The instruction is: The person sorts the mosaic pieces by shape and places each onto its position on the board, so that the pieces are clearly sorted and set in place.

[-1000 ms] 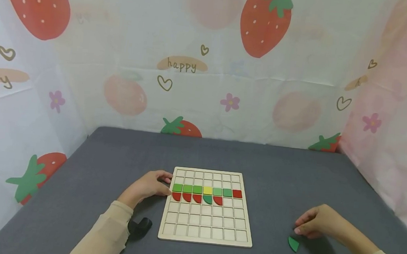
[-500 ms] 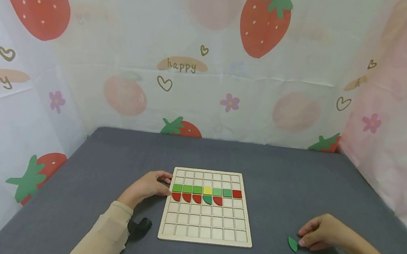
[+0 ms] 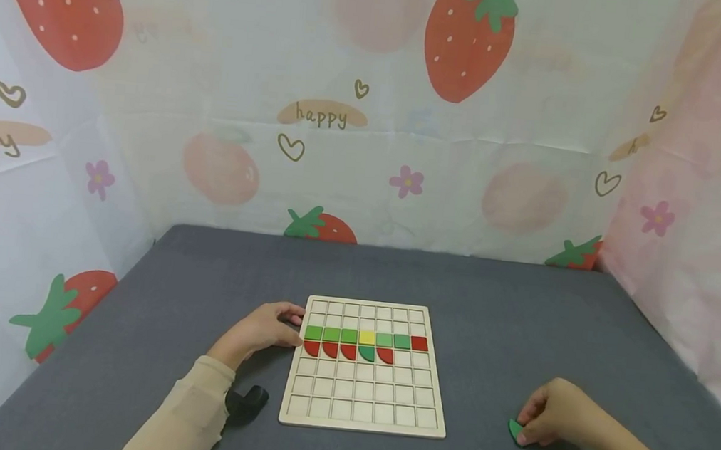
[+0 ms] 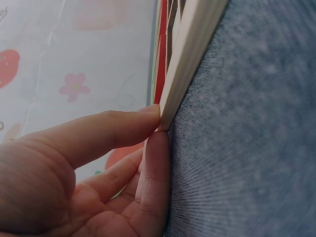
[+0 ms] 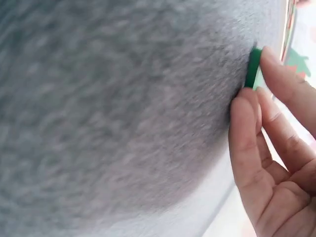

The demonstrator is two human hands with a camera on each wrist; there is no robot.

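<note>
A light wooden grid board (image 3: 365, 392) lies flat on the table. One row of its cells holds green, yellow and red square tiles (image 3: 348, 336); the row below has red and green quarter-circle pieces (image 3: 348, 352). Along the board's left edge rests my left hand (image 3: 261, 333), its thumb and fingertips touching the side, as the left wrist view (image 4: 154, 121) of that hand also shows. Far to the right, my right hand (image 3: 559, 414) pinches a green quarter-circle piece (image 3: 514, 429) low at the cloth. In the right wrist view the green piece (image 5: 253, 66) stands between thumb and fingertips, partly covered.
Dark grey cloth (image 3: 488, 308) covers the table. A printed curtain (image 3: 457, 148) with strawberries and hearts hangs behind and at both sides. Black wrist gear (image 3: 246, 404) sits beneath the left wrist.
My right hand has come down and closed in on the green piece, covering part of it and taking it between the fingers. The left hand and the board have stayed put.
</note>
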